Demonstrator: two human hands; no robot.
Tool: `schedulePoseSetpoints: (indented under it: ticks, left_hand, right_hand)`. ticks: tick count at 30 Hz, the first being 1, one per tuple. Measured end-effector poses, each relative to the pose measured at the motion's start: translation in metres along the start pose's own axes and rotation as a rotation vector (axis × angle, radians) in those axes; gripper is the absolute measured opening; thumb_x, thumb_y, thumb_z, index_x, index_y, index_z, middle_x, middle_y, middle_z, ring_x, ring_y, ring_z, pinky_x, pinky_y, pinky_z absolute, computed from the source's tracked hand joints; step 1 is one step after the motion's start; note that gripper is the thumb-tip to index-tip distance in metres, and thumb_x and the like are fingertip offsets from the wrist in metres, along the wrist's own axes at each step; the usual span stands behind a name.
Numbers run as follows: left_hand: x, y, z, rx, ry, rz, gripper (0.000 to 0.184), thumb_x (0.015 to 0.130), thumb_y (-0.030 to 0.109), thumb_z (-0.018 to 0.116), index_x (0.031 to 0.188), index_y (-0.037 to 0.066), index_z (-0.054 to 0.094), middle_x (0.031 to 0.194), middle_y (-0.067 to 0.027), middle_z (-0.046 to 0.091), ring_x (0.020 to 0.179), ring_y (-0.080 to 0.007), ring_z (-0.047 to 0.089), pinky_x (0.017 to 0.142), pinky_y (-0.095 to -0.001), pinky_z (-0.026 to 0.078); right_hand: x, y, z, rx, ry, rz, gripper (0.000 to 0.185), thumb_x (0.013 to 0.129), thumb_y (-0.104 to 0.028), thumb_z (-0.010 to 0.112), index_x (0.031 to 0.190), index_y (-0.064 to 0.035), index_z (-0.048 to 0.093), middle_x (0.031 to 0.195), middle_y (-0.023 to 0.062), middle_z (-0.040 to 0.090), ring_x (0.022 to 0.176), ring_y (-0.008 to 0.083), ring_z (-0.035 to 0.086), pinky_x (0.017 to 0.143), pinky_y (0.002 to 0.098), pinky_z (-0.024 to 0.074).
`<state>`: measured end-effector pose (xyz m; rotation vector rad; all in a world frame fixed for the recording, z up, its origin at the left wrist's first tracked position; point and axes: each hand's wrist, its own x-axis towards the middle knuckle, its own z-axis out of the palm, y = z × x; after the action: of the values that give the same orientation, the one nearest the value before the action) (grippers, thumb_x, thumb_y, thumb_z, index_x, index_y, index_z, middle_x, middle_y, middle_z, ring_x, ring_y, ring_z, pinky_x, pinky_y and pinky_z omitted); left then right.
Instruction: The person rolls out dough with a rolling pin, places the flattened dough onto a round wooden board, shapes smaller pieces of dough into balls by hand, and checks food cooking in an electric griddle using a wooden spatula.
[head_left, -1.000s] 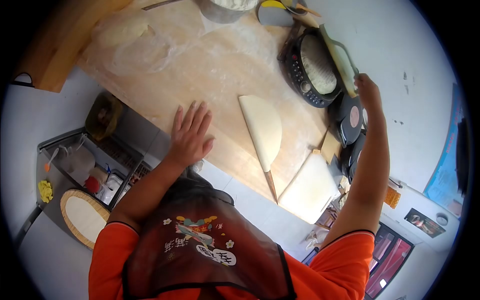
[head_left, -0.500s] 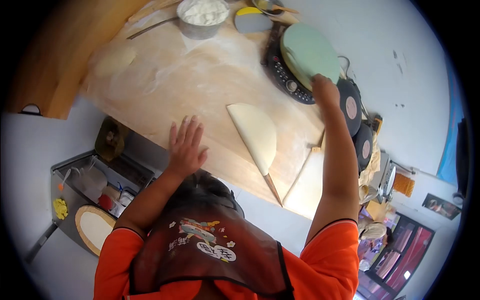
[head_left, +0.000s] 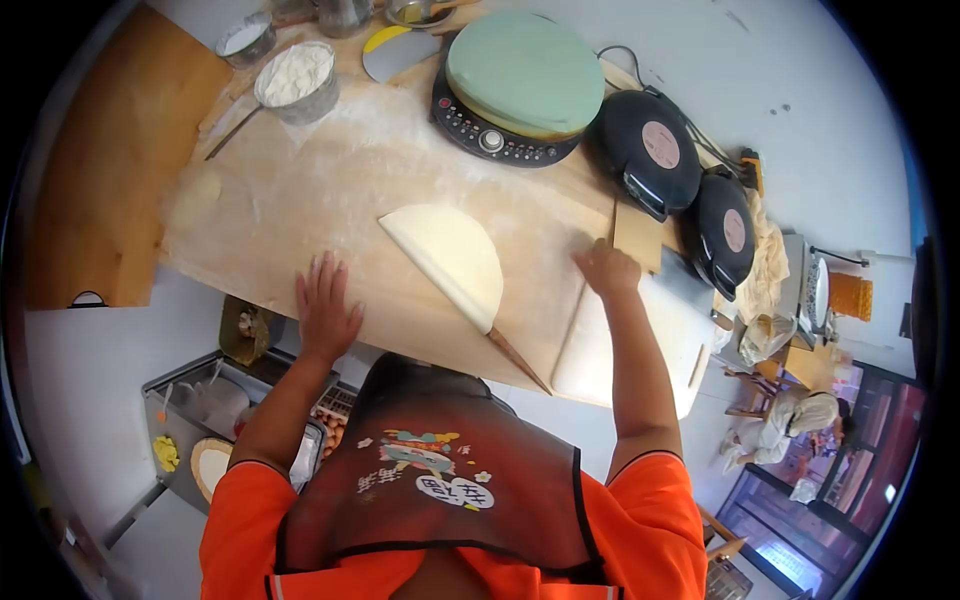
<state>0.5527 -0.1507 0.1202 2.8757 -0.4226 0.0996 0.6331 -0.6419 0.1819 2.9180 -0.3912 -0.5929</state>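
Observation:
My left hand [head_left: 328, 308] rests flat near the front edge of the wooden worktop [head_left: 290, 215], fingers spread. Closed, my right hand [head_left: 610, 268] is above the worktop beside the upper edge of a white cutting board [head_left: 630, 345]; whether anything is in its fingers is hidden. Between my hands lies a pale half-round sheet of dough [head_left: 455, 260], its straight edge along a thin rolling pin [head_left: 520, 362] whose tapered end sticks out towards me. Beyond it stands an electric griddle [head_left: 490, 140] with a round green top [head_left: 525, 70].
Two black round appliances [head_left: 650, 150] stand at the right by the wall. A metal bowl of flour [head_left: 300, 85] and a grey scraper [head_left: 400, 55] with a yellow edge are at the back. A small dough piece [head_left: 195, 200] lies left. Another person [head_left: 790, 425] is far right.
My right hand has come away from the edge of the green top, back towards me near the cutting board. My left hand stays flat on the worktop. The camera view has shifted.

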Motion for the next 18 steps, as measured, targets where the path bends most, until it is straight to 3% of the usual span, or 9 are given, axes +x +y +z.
schedulePoseSetpoints:
  ticks: [2, 6, 8, 10, 15, 17, 18]
  left_hand:
    - [-0.003, 0.001, 0.0, 0.004, -0.017, 0.002, 0.08, 0.085, 0.034, 0.07, 0.152, 0.002, 0.04, 0.165, -0.0208, 0.029, 0.155, -0.0412, 0.022, 0.123, -0.0649, 0.013]
    - [0.002, -0.004, 0.003, -0.02, -0.039, 0.006, 0.075, 0.088, 0.03, 0.069, 0.151, 0.002, 0.041, 0.164, -0.0215, 0.03, 0.153, -0.042, 0.024, 0.122, -0.0655, 0.014]
    - [0.012, -0.021, 0.014, -0.139, 0.009, 0.101, 0.071, 0.088, 0.026, 0.07, 0.15, 0.002, 0.043, 0.163, -0.0216, 0.031, 0.151, -0.0428, 0.028, 0.121, -0.0642, 0.017]
    - [0.041, -0.025, 0.01, -0.217, 0.058, 0.178, 0.068, 0.088, 0.022, 0.07, 0.149, 0.003, 0.045, 0.162, -0.0216, 0.033, 0.148, -0.043, 0.031, 0.12, -0.0623, 0.02]
    - [0.197, 0.021, -0.041, -0.306, 0.219, 0.379, 0.065, 0.086, 0.013, 0.072, 0.146, 0.005, 0.048, 0.156, -0.0208, 0.041, 0.144, -0.0405, 0.037, 0.12, -0.0572, 0.025]
    - [0.255, 0.042, -0.056, -0.295, 0.275, 0.46, 0.064, 0.087, 0.015, 0.073, 0.146, 0.006, 0.049, 0.155, -0.018, 0.043, 0.145, -0.0378, 0.038, 0.12, -0.0574, 0.025]
    - [0.28, 0.05, -0.06, -0.282, 0.285, 0.504, 0.063, 0.087, 0.016, 0.073, 0.146, 0.007, 0.05, 0.155, -0.0165, 0.044, 0.145, -0.0365, 0.038, 0.12, -0.0576, 0.024]
  right_hand:
    - [-0.004, -0.004, 0.013, 0.023, -0.04, 0.018, 0.062, 0.09, -0.06, 0.067, 0.123, -0.0088, 0.055, 0.103, 0.0173, 0.075, 0.094, 0.0343, 0.075, 0.075, 0.046, 0.0596]
    - [-0.003, -0.003, 0.023, 0.105, 0.017, 0.117, 0.041, 0.095, -0.039, 0.062, 0.121, -0.0084, 0.051, 0.101, 0.0178, 0.075, 0.093, 0.0357, 0.075, 0.075, 0.0478, 0.0592]
    - [0.002, 0.004, 0.035, 0.12, 0.08, 0.165, 0.029, 0.097, -0.027, 0.056, 0.119, -0.0083, 0.052, 0.098, 0.0191, 0.075, 0.091, 0.0375, 0.075, 0.075, 0.0493, 0.0588]
    - [-0.025, -0.007, -0.011, 0.166, 0.084, 0.2, 0.028, 0.097, -0.021, 0.052, 0.122, -0.0068, 0.051, 0.094, 0.0211, 0.075, 0.09, 0.0388, 0.074, 0.075, 0.0509, 0.0582]
    - [-0.11, 0.016, -0.06, 0.341, 0.115, 0.344, 0.053, 0.099, -0.018, 0.046, 0.149, -0.0021, 0.04, 0.092, 0.0231, 0.074, 0.087, 0.0432, 0.073, 0.075, 0.0536, 0.0561]
    - [-0.14, 0.043, -0.044, 0.554, 0.133, 0.397, 0.051, 0.101, -0.016, 0.046, 0.149, -0.0016, 0.043, 0.088, 0.0189, 0.074, 0.076, 0.0342, 0.073, 0.064, 0.0461, 0.056]
    - [-0.157, 0.041, -0.055, 0.823, 0.141, 0.439, 0.047, 0.102, -0.015, 0.046, 0.146, -0.001, 0.046, 0.086, 0.016, 0.072, 0.071, 0.0269, 0.07, 0.059, 0.0395, 0.0537]
